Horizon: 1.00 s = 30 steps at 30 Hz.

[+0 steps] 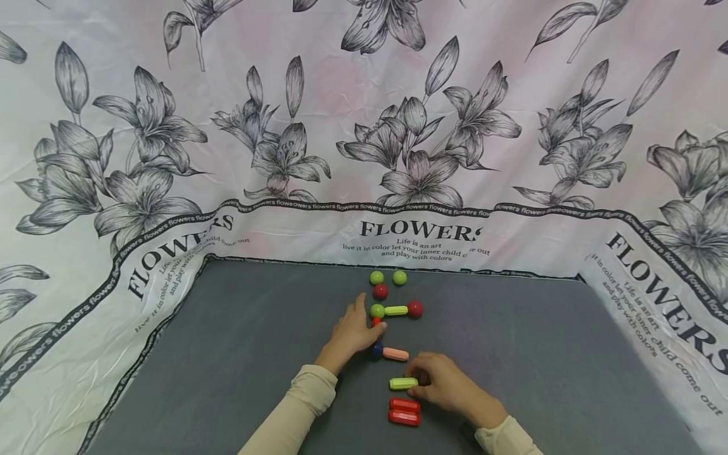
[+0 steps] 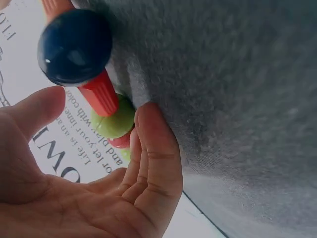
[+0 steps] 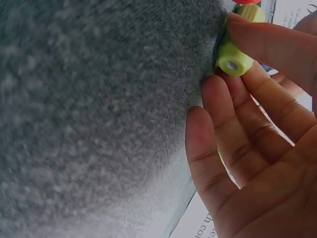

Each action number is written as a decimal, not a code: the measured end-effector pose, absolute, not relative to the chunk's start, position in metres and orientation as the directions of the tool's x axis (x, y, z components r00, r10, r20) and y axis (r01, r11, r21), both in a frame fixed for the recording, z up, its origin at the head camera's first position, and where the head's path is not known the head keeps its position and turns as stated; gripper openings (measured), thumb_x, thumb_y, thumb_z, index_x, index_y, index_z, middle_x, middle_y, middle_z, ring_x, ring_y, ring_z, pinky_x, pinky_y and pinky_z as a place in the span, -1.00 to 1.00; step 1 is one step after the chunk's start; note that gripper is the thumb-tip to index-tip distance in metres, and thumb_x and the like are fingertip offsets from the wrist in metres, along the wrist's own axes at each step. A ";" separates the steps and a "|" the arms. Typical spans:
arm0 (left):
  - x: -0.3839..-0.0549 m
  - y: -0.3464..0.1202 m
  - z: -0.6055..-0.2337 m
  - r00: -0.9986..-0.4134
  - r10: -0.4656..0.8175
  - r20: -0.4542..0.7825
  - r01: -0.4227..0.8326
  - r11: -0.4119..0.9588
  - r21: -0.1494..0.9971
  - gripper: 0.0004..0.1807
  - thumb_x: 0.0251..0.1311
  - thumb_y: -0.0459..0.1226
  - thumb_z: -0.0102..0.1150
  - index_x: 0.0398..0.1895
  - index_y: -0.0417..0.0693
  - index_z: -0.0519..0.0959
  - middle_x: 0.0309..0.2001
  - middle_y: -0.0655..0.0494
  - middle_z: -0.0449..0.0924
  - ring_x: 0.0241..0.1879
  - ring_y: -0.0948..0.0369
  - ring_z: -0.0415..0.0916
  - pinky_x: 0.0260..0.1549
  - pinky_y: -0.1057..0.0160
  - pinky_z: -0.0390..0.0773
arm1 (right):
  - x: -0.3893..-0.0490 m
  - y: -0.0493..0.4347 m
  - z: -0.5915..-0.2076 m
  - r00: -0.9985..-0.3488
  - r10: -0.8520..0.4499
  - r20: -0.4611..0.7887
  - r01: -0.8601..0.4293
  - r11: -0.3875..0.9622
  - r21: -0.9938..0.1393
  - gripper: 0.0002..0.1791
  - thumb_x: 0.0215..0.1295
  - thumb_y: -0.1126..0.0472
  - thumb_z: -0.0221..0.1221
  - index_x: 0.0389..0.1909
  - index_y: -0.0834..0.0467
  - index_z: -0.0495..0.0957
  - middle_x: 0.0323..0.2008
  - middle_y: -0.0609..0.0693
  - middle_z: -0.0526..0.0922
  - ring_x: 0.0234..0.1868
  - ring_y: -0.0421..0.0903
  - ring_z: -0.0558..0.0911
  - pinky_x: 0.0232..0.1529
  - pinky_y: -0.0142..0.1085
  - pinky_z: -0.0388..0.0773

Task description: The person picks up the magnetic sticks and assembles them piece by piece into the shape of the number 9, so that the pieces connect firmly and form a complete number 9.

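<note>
My left hand (image 1: 349,333) is spread beside a joined chain of toy balls and rods, thumb and fingers apart. In the left wrist view the thumb lies close to a dark blue ball (image 2: 77,47), and the fingers are by a green ball (image 2: 116,119); a red rod (image 2: 101,94) links the two. A peach rod (image 1: 395,354) extends from the blue ball. Lower on the table, my right hand (image 1: 446,384) pinches a yellow-green rod (image 1: 400,383) by its right end. The right wrist view shows this rod's hollow end (image 3: 232,65) between thumb and fingers.
Two red rods (image 1: 404,412) lie side by side below the right hand. Another yellow-green rod (image 1: 395,310) joins the green ball to a red ball (image 1: 415,309). A second red ball (image 1: 380,291) and two green balls (image 1: 400,277) sit near the grey table's far edge.
</note>
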<state>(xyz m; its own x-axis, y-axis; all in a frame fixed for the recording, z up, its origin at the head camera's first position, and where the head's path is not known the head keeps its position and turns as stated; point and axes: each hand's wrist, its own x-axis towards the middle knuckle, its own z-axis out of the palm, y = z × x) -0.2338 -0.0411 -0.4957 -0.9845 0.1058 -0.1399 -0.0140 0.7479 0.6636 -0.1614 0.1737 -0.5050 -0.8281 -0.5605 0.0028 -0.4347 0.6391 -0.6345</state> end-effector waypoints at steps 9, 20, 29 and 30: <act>-0.248 -0.038 -0.498 -0.979 0.107 -0.174 -0.028 0.771 0.637 -0.18 0.27 0.00 0.28 0.51 -0.05 0.19 0.34 -0.28 0.41 0.28 -0.29 0.42 0.23 -0.29 0.38 | -0.159 0.178 -0.500 -0.860 -0.507 0.057 -0.433 0.668 -0.605 -0.82 0.09 0.24 0.44 -0.31 0.05 0.66 -0.41 -0.19 0.57 -0.41 -0.39 0.43 -0.38 -0.46 0.38; -0.251 -0.037 -0.500 -0.989 0.125 -0.082 0.047 0.781 0.622 -0.45 0.32 -0.09 0.21 0.38 0.15 0.45 0.26 -0.15 0.55 0.22 -0.18 0.51 0.11 -0.24 0.48 | -0.168 0.180 -0.498 -0.896 -0.427 0.122 -0.416 0.711 -0.566 -0.83 0.12 0.19 0.44 -0.26 0.06 0.71 -0.38 -0.21 0.63 -0.39 -0.37 0.49 -0.35 -0.45 0.44; -0.250 -0.035 -0.500 -0.989 0.140 -0.041 0.085 0.779 0.621 -0.57 0.29 -0.14 0.22 0.22 0.05 0.58 0.15 -0.09 0.65 0.11 -0.13 0.59 0.03 -0.19 0.52 | -0.176 0.178 -0.499 -0.935 -0.309 0.176 -0.352 0.733 -0.581 -0.83 0.15 0.25 0.41 -0.23 0.10 0.69 -0.34 -0.12 0.68 -0.41 -0.36 0.54 -0.36 -0.43 0.50; -0.250 -0.035 -0.500 -0.989 0.142 -0.042 0.085 0.778 0.623 -0.58 0.30 -0.14 0.21 0.22 0.06 0.58 0.14 -0.08 0.66 0.10 -0.13 0.60 0.02 -0.18 0.52 | -0.178 0.178 -0.499 -0.945 -0.282 0.166 -0.324 0.744 -0.585 -0.83 0.15 0.25 0.41 -0.22 0.08 0.69 -0.34 -0.11 0.69 -0.40 -0.35 0.55 -0.35 -0.43 0.51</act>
<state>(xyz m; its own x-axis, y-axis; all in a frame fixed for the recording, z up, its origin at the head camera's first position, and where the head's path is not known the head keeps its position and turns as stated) -0.2503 -0.0351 -0.5002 -0.9890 0.1417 -0.0420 0.0850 0.7776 0.6230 -0.1775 0.1783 -0.4990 -0.9452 -0.2816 0.1656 -0.3240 0.7435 -0.5850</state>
